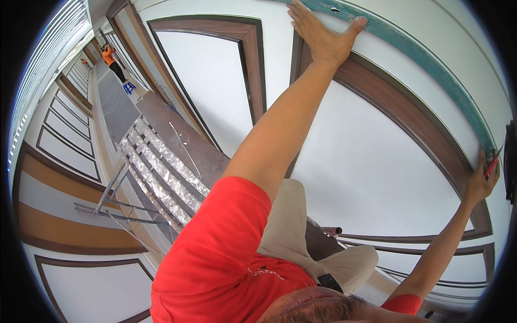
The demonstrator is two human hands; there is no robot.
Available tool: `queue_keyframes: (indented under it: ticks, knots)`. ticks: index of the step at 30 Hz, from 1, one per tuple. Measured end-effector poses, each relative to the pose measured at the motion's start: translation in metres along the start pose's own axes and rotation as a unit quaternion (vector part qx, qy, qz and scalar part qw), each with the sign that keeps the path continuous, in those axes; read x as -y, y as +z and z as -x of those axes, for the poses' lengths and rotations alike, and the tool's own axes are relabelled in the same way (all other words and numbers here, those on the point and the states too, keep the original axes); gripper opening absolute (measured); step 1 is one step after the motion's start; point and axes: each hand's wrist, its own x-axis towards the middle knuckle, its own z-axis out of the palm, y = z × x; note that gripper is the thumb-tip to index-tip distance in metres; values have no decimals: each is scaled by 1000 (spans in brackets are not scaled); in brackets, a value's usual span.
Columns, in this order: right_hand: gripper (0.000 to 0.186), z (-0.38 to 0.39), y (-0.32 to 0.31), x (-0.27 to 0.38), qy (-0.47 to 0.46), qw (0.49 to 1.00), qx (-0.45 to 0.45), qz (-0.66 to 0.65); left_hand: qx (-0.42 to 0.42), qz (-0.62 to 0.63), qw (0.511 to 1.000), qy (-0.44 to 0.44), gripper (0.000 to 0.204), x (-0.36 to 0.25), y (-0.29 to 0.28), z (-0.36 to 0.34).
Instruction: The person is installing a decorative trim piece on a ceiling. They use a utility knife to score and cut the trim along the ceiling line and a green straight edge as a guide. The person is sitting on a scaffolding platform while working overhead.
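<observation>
A long, worn teal straightedge [417, 54] lies along the white wall above a brown-framed panel. My left hand [323, 37] is open against the wall at the strip, fingers spread and thumb tip on its lower edge. At the strip's right end, my right hand [480, 184] is closed round a small red-handled tool [490, 166]. A thin dark tip seems to stick up from this tool; its exact kind is too small to tell. My right thumb rests near the strip's end.
Beside me runs a scaffold platform [156, 156] of silvery, paint-spattered slats on a metal frame. A brown board [186, 134] lies next to it. Far down the corridor a person in orange [109, 56] stands by a blue stool [129, 87]. A dark object [510, 161] is at the right edge.
</observation>
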Motion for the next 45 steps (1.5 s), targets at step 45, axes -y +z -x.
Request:
queue_keyframes:
  ticks: [45]
  knots:
    - [42, -2, -4, 21, 21, 989, -44, -137, 2, 28, 1000, 5, 147, 8, 6, 0]
